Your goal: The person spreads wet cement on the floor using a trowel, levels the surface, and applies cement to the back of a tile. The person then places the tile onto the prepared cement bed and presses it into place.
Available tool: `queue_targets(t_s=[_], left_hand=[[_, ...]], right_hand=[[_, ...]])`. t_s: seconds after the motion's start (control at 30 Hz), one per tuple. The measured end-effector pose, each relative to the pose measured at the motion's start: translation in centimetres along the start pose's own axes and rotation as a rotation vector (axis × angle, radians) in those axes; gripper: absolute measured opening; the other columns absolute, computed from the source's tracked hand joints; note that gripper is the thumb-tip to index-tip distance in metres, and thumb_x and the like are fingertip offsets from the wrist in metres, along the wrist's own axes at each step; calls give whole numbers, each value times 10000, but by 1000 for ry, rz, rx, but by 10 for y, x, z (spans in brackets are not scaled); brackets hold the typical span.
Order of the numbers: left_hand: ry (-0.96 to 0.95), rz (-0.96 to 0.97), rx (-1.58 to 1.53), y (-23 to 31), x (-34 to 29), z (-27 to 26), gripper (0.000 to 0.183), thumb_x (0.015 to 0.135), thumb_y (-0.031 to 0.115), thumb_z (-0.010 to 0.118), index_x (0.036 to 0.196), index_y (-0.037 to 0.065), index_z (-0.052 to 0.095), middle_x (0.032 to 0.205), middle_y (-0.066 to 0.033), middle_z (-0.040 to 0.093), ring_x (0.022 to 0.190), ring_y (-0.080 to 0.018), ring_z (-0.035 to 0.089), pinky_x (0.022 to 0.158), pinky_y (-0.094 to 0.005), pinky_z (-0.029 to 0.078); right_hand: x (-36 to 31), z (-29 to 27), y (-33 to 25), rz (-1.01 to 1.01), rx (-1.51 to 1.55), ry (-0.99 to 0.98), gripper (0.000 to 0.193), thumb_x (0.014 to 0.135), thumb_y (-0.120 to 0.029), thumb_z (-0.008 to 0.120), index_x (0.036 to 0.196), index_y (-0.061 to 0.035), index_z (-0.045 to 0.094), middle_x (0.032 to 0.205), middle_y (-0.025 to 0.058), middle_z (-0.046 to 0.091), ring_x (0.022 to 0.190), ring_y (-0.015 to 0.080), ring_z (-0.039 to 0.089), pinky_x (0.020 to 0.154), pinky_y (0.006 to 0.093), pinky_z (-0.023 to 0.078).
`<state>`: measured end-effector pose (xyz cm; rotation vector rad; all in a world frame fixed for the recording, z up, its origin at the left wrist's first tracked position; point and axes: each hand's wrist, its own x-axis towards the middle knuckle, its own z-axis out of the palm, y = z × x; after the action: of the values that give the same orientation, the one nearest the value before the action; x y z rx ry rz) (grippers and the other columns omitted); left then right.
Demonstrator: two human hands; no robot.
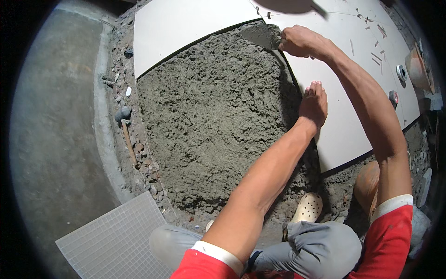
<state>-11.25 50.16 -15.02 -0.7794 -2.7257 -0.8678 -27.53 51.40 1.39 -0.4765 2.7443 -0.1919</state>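
Observation:
My right hand (299, 42) grips a trowel at the far right corner of a rough grey mortar bed (209, 111). The trowel's blade (262, 36) lies on the mortar beside the tile corner, and its handle is hidden in my fist. Resting flat on the edge of a large pale tile (332, 125), my left hand (314, 104) has its fingers stretched out and holds nothing. Another pale tile (186, 28) borders the mortar at the far left.
A rubber mallet (123, 114) lies on rubble left of the mortar. A grid-backed tile (116, 237) leans near my knee. Small spacer strips (376, 58), a grey disc (401, 72) and a red-and-grey roll (393, 97) lie on the right tiles. An orange bucket (418, 69) stands far right.

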Motion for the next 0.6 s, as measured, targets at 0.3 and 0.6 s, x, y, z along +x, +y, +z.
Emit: queue_targets(t_s=[0.3, 0.6], left_hand=[[-102, -23, 125, 1, 1, 3, 656, 833, 280, 756, 1368, -44, 554, 1535, -223, 461, 1468, -358, 382, 1221, -442, 329], [-398, -56, 114, 7, 10, -20, 548, 1032, 204, 446, 1519, -48, 427, 1644, -208, 338, 1534, -353, 304, 1254, -436, 262]], right_hand=[[16, -4, 10, 103, 387, -177, 463, 997, -412, 572, 966, 37, 678, 718, 153, 685, 549, 222, 667, 435, 374, 558], [6, -17, 30, -123, 297, -252, 477, 978, -410, 527, 972, 50, 655, 719, 162, 677, 532, 226, 663, 427, 374, 548]])
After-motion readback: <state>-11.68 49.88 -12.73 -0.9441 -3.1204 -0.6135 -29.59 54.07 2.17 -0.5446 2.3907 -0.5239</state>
